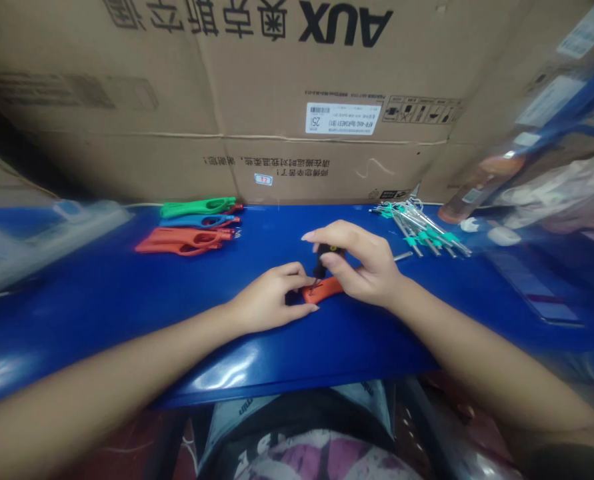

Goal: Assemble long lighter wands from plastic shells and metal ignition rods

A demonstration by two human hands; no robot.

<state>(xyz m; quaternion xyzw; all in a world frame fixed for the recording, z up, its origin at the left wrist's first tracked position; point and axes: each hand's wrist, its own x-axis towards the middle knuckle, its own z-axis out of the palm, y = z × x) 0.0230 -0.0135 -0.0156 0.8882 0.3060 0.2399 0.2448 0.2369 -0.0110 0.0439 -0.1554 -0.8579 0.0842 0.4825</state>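
Observation:
My right hand (364, 260) grips the black handle of a small screwdriver (321, 261), its shaft pointing down. The tip meets an orange-red plastic handle piece (329, 288) that lies on the blue table. With thumb and fingers, my left hand (279, 298) pinches the left end of that piece and steadies it against the tabletop. A thin metal rod (403, 256) shows beyond my right hand; whether it joins the orange piece is hidden by the hand.
Red (184, 241), blue (191, 221) and green (199, 207) plastic handles lie at the back left. Several metal rods with teal clips (424, 230) are piled at the back right. A bottle (479, 187) and a phone (544, 293) lie farther right. A large cardboard box (257, 87) stands behind.

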